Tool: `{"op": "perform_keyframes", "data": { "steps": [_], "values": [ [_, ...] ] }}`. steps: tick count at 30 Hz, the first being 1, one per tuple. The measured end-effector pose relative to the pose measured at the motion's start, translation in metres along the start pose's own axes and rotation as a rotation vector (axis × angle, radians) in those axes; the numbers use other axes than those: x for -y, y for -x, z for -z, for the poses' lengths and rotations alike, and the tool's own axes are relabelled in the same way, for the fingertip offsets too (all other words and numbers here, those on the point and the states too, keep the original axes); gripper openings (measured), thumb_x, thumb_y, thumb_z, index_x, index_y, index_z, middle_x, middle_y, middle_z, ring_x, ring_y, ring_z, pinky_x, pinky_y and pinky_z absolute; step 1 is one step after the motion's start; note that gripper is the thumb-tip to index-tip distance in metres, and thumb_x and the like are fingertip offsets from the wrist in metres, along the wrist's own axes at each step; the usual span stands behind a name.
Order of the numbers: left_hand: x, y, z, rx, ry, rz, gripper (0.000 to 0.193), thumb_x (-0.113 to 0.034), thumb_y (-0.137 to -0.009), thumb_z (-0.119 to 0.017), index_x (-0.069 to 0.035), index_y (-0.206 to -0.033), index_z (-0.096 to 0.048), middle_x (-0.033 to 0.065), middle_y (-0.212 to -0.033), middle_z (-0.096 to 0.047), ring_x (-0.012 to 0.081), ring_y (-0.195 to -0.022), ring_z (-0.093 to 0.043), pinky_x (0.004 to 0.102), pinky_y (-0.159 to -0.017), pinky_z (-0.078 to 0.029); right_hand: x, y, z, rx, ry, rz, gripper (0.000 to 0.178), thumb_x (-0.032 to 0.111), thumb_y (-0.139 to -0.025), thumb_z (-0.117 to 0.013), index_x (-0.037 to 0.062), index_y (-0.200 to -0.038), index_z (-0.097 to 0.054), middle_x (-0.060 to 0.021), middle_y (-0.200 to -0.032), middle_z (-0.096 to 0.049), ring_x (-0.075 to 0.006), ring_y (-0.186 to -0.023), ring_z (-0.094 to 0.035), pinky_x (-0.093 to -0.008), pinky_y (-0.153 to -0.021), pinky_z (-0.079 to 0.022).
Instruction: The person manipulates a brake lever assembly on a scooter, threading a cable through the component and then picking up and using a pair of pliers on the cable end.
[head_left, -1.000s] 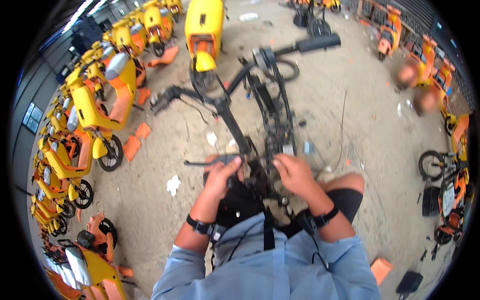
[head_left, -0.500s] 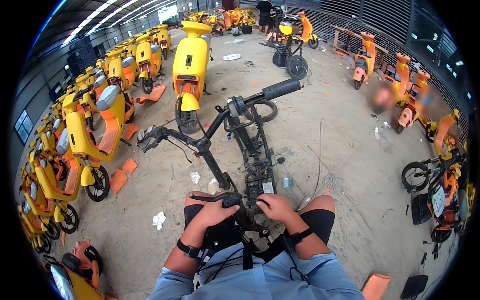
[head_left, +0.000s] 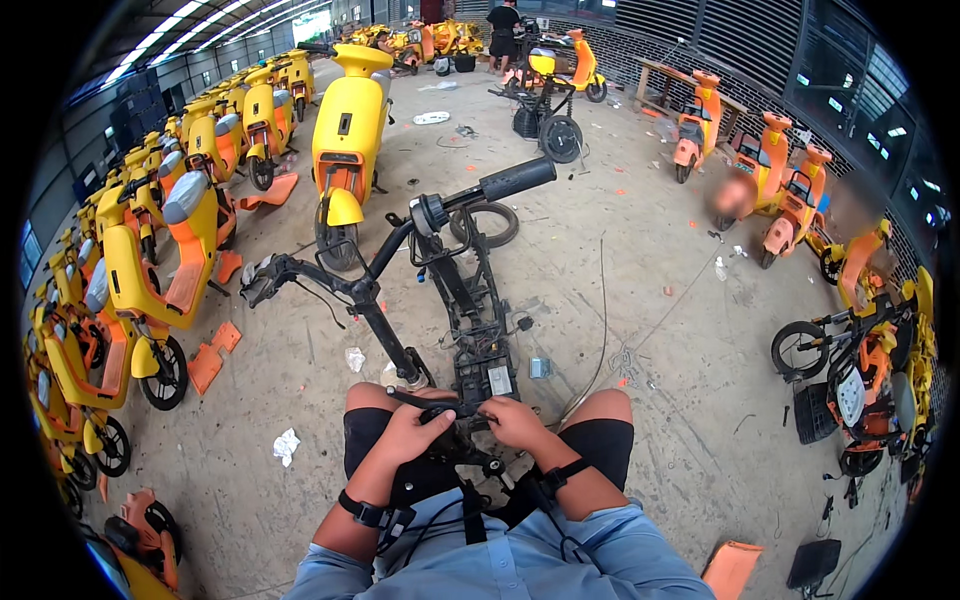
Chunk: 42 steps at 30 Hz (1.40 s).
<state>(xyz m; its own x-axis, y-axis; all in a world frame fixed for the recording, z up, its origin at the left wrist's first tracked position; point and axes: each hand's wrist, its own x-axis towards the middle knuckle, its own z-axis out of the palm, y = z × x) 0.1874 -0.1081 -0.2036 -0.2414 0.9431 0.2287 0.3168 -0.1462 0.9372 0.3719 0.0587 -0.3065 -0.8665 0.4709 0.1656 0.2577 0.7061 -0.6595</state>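
Between my knees is a stripped black scooter frame, its handlebar rising ahead with a black grip at the far end. At the near end, my left hand closes around a black part carrying a brake lever, thumb laid along it. Just to its right, my right hand has its fingers curled and pressed together beside the same part. Whatever lies between those fingertips is hidden. A light label shows on the frame just beyond my right hand.
Rows of yellow scooters stand on the left, with one yellow scooter nearer ahead. Orange scooters and a part-stripped one line the right. A loose tyre, a cable and orange panels lie on the floor.
My view has shifted slightly, so the scene sits further left in the picture. Both hands stay at the brake lever part, the right one still close beside the left.
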Motion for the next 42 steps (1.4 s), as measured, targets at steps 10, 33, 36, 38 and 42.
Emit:
{"op": "perform_keyframes", "data": {
  "steps": [10, 33, 36, 38, 42],
  "values": [
    [0.005, 0.022, 0.008, -0.208, 0.445, 0.220, 0.036, -0.006, -0.101, -0.065, 0.000, -0.135, -0.057, 0.0052, -0.123, -0.064, 0.0141, -0.116, -0.059, 0.0305, -0.102, -0.046, 0.003, -0.008, -0.016, -0.014, 0.028, -0.038, 0.019, 0.012, -0.085, -0.067, 0.0099, -0.104, -0.066, -0.0106, -0.097, -0.070, -0.0358, -0.096, -0.067, -0.0460, -0.078, -0.054],
    [-0.037, 0.033, -0.002, -0.028, -0.304, -0.165, 0.053, -0.007, -0.086, -0.076, -0.005, -0.135, -0.055, 0.0159, -0.131, -0.058, 0.0343, -0.127, -0.054, 0.0429, -0.111, -0.042, 0.019, -0.038, -0.032, -0.250, -0.047, -0.052, 0.015, 0.010, -0.088, -0.066, 0.0080, -0.103, -0.068, -0.0138, -0.097, -0.070, -0.0389, -0.097, -0.065, -0.0488, -0.078, -0.052],
    [-0.036, 0.038, -0.002, -0.029, -0.284, -0.162, 0.053, -0.007, -0.087, -0.076, -0.005, -0.135, -0.055, 0.0155, -0.131, -0.059, 0.0342, -0.128, -0.053, 0.0428, -0.112, -0.042, 0.022, -0.036, -0.032, -0.269, -0.033, -0.034, 0.013, 0.012, -0.090, -0.068, 0.0079, -0.102, -0.068, -0.0135, -0.099, -0.070, -0.0385, -0.098, -0.065, -0.0482, -0.079, -0.052],
    [-0.037, 0.038, -0.001, -0.027, -0.279, -0.157, 0.053, -0.007, -0.087, -0.076, -0.005, -0.135, -0.055, 0.0152, -0.132, -0.059, 0.0336, -0.129, -0.053, 0.0422, -0.111, -0.042, 0.021, -0.035, -0.030, -0.290, -0.039, -0.022, 0.013, 0.013, -0.090, -0.069, 0.0078, -0.101, -0.068, -0.0134, -0.099, -0.069, -0.0381, -0.098, -0.065, -0.0479, -0.079, -0.053],
    [-0.029, 0.037, -0.005, -0.035, -0.244, -0.095, 0.053, -0.007, -0.087, -0.076, -0.005, -0.135, -0.054, 0.0147, -0.131, -0.059, 0.0312, -0.126, -0.055, 0.0402, -0.109, -0.044, 0.020, -0.030, -0.024, -0.344, -0.038, -0.037, 0.014, 0.011, -0.089, -0.069, 0.0075, -0.103, -0.069, -0.0130, -0.099, -0.069, -0.0374, -0.097, -0.066, -0.0473, -0.080, -0.053]
  ]
}}
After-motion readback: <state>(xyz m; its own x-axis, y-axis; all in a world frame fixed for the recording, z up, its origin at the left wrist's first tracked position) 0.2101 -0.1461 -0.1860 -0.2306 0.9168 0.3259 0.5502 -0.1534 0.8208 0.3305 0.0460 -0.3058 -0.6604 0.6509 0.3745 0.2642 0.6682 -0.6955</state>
